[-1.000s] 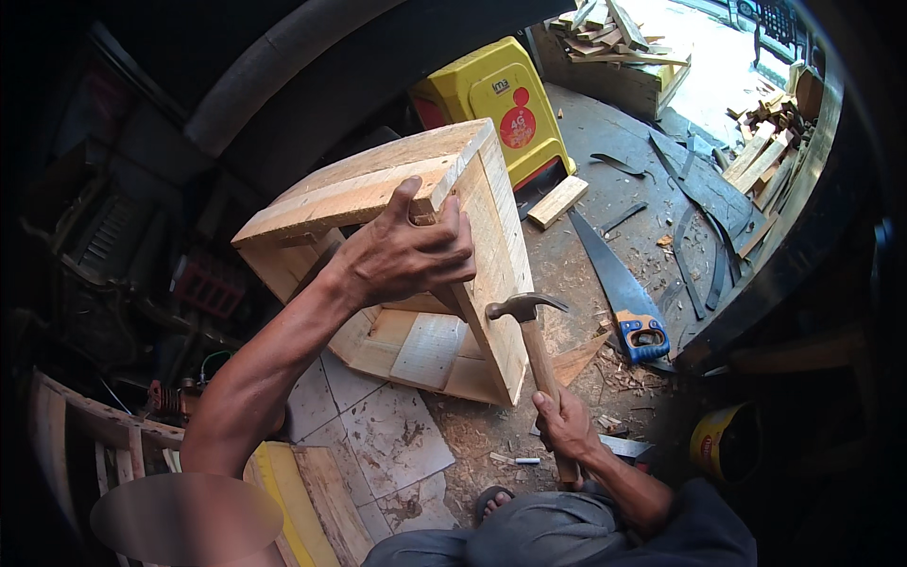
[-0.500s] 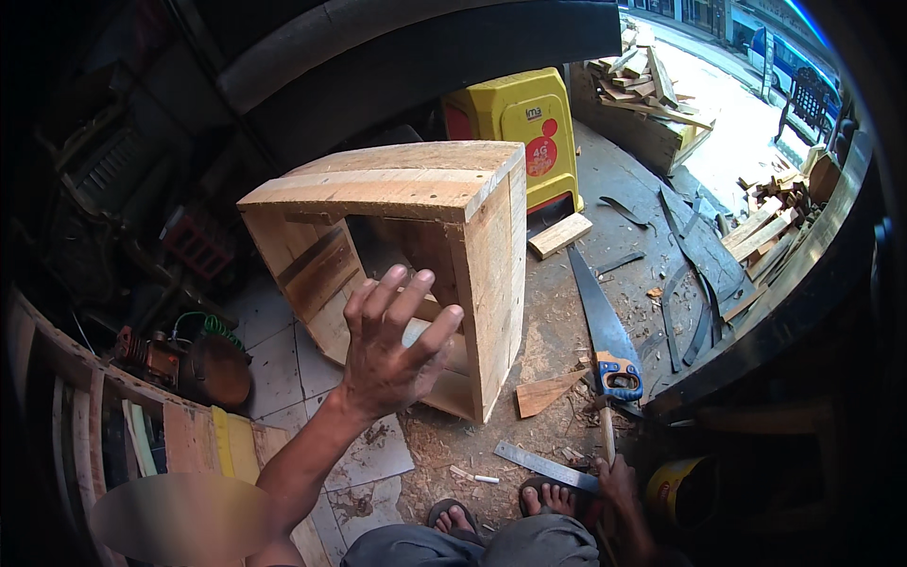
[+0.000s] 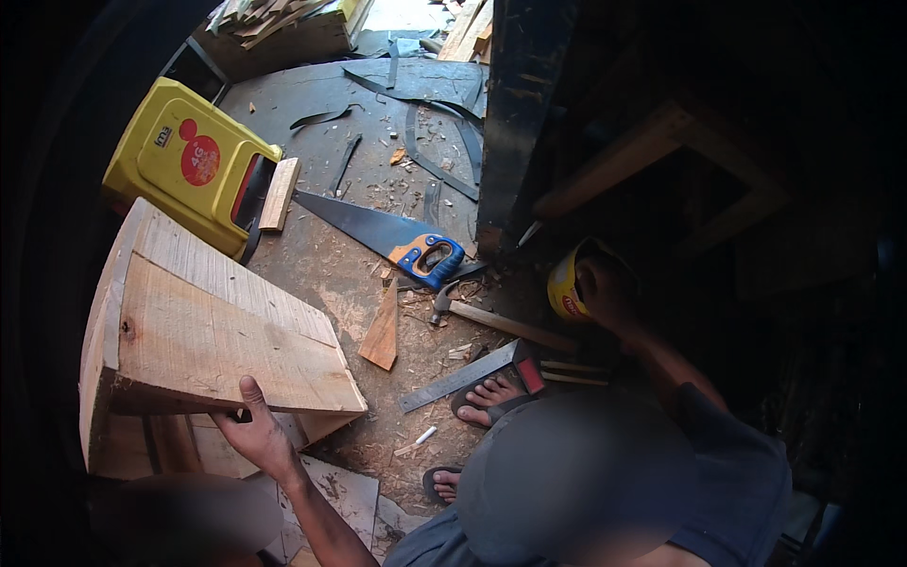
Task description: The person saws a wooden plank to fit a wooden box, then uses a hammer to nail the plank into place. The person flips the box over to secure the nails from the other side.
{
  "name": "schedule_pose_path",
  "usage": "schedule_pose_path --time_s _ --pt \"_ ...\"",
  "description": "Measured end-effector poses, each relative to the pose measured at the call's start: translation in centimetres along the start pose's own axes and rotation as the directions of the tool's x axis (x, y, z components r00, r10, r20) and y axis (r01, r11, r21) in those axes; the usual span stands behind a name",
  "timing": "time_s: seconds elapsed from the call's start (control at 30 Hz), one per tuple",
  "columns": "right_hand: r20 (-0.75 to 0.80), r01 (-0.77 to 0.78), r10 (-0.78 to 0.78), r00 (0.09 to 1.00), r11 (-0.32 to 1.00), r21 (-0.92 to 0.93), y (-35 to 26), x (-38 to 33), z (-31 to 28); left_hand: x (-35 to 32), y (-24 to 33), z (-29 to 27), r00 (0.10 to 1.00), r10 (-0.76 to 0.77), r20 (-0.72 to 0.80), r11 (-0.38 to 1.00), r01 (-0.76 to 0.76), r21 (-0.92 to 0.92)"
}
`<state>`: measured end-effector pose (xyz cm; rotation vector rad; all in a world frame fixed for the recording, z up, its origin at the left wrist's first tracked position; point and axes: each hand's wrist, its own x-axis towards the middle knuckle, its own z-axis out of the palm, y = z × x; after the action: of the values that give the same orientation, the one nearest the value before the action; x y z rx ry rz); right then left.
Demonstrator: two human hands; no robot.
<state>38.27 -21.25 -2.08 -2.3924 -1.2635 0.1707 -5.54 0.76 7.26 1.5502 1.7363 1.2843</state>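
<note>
My left hand point(image 3: 257, 430) grips the near edge of a wooden box frame point(image 3: 222, 317). Its thumb presses the outer face of the board, while its other fingers go under the edge and are partly hidden. To the right, my right hand point(image 3: 605, 295) reaches into a yellow can point(image 3: 565, 283). Dark shadow and the can's rim hide those fingers and whatever lies inside. Between my hands a claw hammer point(image 3: 510, 326) with a wooden handle rests on the floor. Nearer my foot lies a metal try square point(image 3: 458, 380).
A handsaw point(image 3: 383, 236) with a blue and orange handle lies ahead, beside a wood offcut point(image 3: 381, 326). A yellow plastic case point(image 3: 179, 161) stands behind the box, with a short wood block point(image 3: 280, 194) next to it. Dark strips point(image 3: 435, 170) and shavings litter the floor.
My view has swung right. My left hand, raised in front of the box before, now grips its edge. My right hand has let go of the hammer and moved into the can.
</note>
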Motion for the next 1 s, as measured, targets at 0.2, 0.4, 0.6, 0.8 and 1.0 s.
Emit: schedule_pose_path --time_s 0.2,0.4,0.6,0.8,1.0 --pt "0.303 -0.226 0.293 0.907 0.944 -0.239 8.4 -1.7 1.6 -0.5 0.4 1.7 0.985 0.103 -0.141 0.980 -0.076 0.186" --pt "0.354 -0.059 0.199 0.914 0.928 -0.369 9.8 -0.1 5.9 -2.0 -0.5 -1.6 0.976 0.127 -0.176 0.970 -0.084 0.229" --pt "0.395 0.076 0.122 0.911 0.890 -0.451 11.2 1.8 7.5 -7.3 -5.0 -10.2 0.972 0.099 -0.214 0.991 -0.077 0.107" --pt "0.236 -0.021 0.056 0.970 0.989 -0.149 9.5 1.3 5.4 -11.7 -7.1 -13.7 0.942 0.072 -0.328 0.997 -0.072 0.011" --pt "0.300 0.510 -0.528 0.795 0.848 0.142 -4.2 -6.9 8.4 -11.5 -4.6 -19.7 0.942 0.055 -0.332 0.998 -0.062 -0.009"
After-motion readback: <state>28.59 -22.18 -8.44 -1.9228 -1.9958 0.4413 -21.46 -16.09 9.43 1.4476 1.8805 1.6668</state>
